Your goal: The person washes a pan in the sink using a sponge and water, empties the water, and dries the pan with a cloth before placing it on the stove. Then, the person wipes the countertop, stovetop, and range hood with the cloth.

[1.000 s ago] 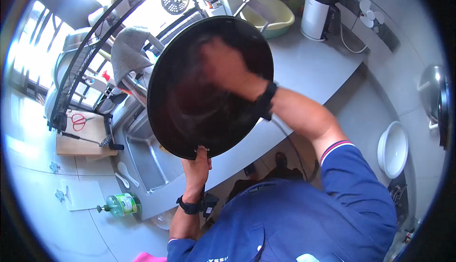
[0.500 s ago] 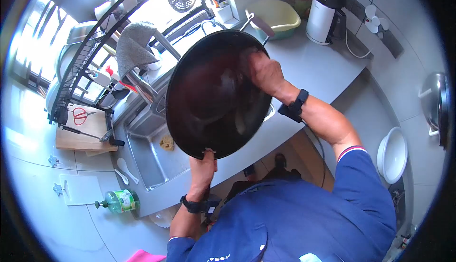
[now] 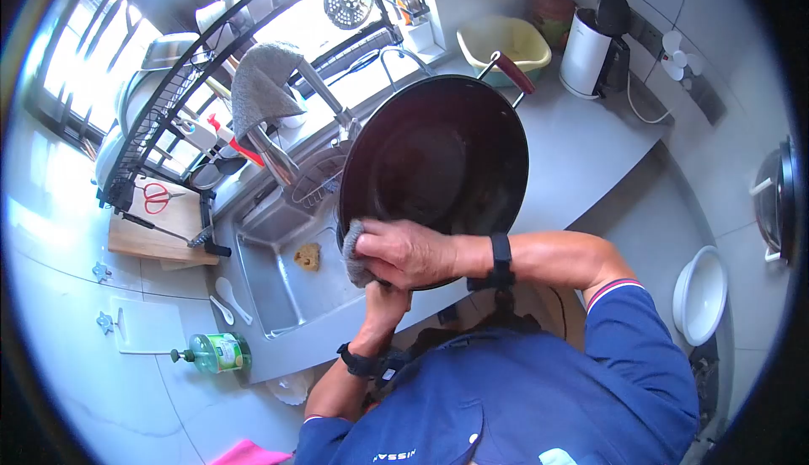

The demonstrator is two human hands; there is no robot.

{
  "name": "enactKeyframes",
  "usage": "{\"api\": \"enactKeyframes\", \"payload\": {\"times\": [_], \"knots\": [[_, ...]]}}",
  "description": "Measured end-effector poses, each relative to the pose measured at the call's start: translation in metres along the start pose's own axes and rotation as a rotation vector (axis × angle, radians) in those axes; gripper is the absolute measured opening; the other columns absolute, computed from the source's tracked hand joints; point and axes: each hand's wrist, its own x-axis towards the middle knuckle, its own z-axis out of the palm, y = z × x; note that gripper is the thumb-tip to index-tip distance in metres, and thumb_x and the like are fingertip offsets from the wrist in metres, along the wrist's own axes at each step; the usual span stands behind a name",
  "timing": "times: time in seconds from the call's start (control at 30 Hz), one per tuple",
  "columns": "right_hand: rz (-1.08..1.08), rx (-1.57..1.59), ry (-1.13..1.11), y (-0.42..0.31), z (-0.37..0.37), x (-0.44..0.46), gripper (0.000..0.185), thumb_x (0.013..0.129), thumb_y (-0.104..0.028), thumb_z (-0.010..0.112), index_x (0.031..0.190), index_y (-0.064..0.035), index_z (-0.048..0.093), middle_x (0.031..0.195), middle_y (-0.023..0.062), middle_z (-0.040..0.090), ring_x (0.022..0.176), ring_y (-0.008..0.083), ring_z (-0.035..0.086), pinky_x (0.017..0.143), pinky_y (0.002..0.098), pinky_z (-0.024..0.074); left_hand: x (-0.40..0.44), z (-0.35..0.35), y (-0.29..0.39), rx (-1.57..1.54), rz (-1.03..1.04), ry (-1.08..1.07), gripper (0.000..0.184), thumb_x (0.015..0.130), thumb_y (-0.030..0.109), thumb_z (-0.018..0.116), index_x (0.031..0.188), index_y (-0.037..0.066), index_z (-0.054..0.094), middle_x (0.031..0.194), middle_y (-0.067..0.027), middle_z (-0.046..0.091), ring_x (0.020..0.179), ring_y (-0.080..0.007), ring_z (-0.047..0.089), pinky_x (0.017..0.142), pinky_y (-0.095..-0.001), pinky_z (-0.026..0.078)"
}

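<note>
A large dark wok (image 3: 434, 157) is held up and tilted over the counter, its inside facing me. My left hand (image 3: 388, 305) is closed at its near edge, around the handle, which is mostly hidden. My right hand (image 3: 409, 252) pinches a grey cloth (image 3: 356, 256) against the lower left rim, just above my left hand. A red-brown handle (image 3: 512, 72) sticks out from the wok's far side. Left of the wok is the steel sink (image 3: 274, 288), with a yellowish sponge (image 3: 308, 256) lying in it.
A grey cloth (image 3: 265, 86) drapes over the faucet. A dish rack (image 3: 160, 120) and a wooden board (image 3: 160, 227) with red scissors (image 3: 157, 198) are at the left. A green bottle (image 3: 221, 353) stands near the front. Behind are a yellow basin (image 3: 506, 41) and white kettle (image 3: 587, 54).
My right hand has moved from the wok's inside and upper right down to its lower left rim. The wok has shifted right in view, and the grey cloth in my right hand now shows.
</note>
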Motion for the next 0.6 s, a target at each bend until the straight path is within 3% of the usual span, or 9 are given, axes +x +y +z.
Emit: {"api": "enactKeyframes", "payload": {"times": [0.03, 0.1, 0.17, 0.23, 0.37, 0.43, 0.5, 0.57, 0.6], "knots": [[-0.013, -0.066, -0.010, 0.004, -0.004, 0.005, 0.023, 0.080, 0.004, 0.062, 0.100, -0.0034, 0.054, 0.095, 0.0182, 0.054, 0.087, 0.0422, 0.060, 0.073, 0.0470, 0.0520, -0.003, -0.001, 0.006, 0.041, 0.065, 0.024, 0.012, 0.096, 0.009, 0.052, 0.086, 0.004, 0.057, 0.059, 0.0000, 0.051, 0.046, -0.0101, 0.048, 0.037, -0.0303, 0.034], [-0.083, -0.144, 0.255, 0.017, -0.015, 0.027, 0.025, 0.077, 0.006, 0.061, 0.099, -0.0031, 0.055, 0.096, 0.0191, 0.055, 0.088, 0.0428, 0.060, 0.070, 0.0468, 0.0530, -0.004, -0.004, 0.021, -0.010, -0.253, -0.036, 0.012, 0.093, 0.005, 0.048, 0.085, 0.002, 0.056, 0.059, -0.0018, 0.052, 0.046, -0.0114, 0.051, 0.038, -0.0296, 0.036], [0.004, -0.424, 0.367, 0.049, -0.032, 0.034, 0.023, 0.074, 0.003, 0.064, 0.094, -0.0049, 0.056, 0.095, 0.0184, 0.055, 0.086, 0.0417, 0.059, 0.070, 0.0482, 0.0513, -0.012, 0.008, 0.038, -0.130, -0.223, 0.062, 0.010, 0.093, 0.004, 0.047, 0.089, 0.000, 0.056, 0.059, -0.0014, 0.052, 0.045, -0.0111, 0.049, 0.038, -0.0283, 0.036], [-0.018, -0.896, 0.265, 0.074, -0.070, 0.032, 0.026, 0.070, -0.011, 0.070, 0.094, -0.0110, 0.061, 0.097, 0.0151, 0.057, 0.090, 0.0350, 0.060, 0.070, 0.0466, 0.0514, -0.011, 0.004, 0.040, -0.117, -0.252, 0.035, 0.009, 0.093, 0.003, 0.048, 0.093, 0.000, 0.056, 0.061, -0.0013, 0.052, 0.044, -0.0112, 0.049, 0.038, -0.0276, 0.036], [0.226, -1.025, 0.277, 0.084, -0.126, -0.001, 0.031, 0.077, -0.010, 0.066, 0.108, -0.0102, 0.064, 0.099, 0.0134, 0.061, 0.092, 0.0358, 0.064, 0.073, 0.0455, 0.0551, -0.012, -0.002, 0.047, -0.183, -0.197, 0.113, 0.009, 0.094, 0.003, 0.048, 0.096, -0.001, 0.056, 0.063, -0.0016, 0.052, 0.044, -0.0116, 0.049, 0.038, -0.0268, 0.038], [0.695, -1.003, -0.003, 0.080, -0.106, -0.027, 0.035, 0.080, -0.008, 0.064, 0.115, -0.0061, 0.062, 0.105, 0.0168, 0.062, 0.098, 0.0379, 0.065, 0.078, 0.0474, 0.0555, -0.009, -0.005, 0.047, -0.155, -0.210, 0.136, 0.010, 0.095, 0.004, 0.047, 0.093, 0.000, 0.056, 0.062, -0.0019, 0.052, 0.044, -0.0116, 0.050, 0.038, -0.0267, 0.039], [0.727, -0.698, -0.054, 0.080, -0.054, -0.055, 0.037, 0.084, -0.010, 0.062, 0.119, -0.0032, 0.059, 0.112, 0.0206, 0.062, 0.103, 0.0405, 0.065, 0.083, 0.0490, 0.0549, -0.001, -0.010, 0.046, -0.135, -0.220, 0.099, 0.011, 0.096, 0.005, 0.047, 0.091, 0.000, 0.056, 0.062, -0.0021, 0.052, 0.045, -0.0111, 0.050, 0.039, -0.0265, 0.039], [0.627, -0.475, -0.175, 0.051, 0.001, -0.050, 0.038, 0.086, -0.011, 0.061, 0.123, -0.0041, 0.056, 0.121, 0.0227, 0.059, 0.107, 0.0424, 0.063, 0.088, 0.0502, 0.0537, 0.006, -0.007, 0.045, -0.122, -0.180, 0.110, 0.012, 0.097, 0.007, 0.049, 0.091, 0.001, 0.056, 0.063, -0.0021, 0.052, 0.045, -0.0107, 0.050, 0.039, -0.0266, 0.040], [0.553, -0.363, -0.071, 0.041, 0.021, -0.049, 0.037, 0.086, -0.011, 0.061, 0.122, -0.0049, 0.056, 0.123, 0.0232, 0.057, 0.107, 0.0429, 0.063, 0.088, 0.0505, 0.0533, 0.008, -0.006, 0.045, -0.112, -0.165, 0.114, 0.012, 0.097, 0.008, 0.049, 0.090, 0.001, 0.057, 0.063, -0.0021, 0.053, 0.046, -0.0104, 0.050, 0.039, -0.0267, 0.040]]}}
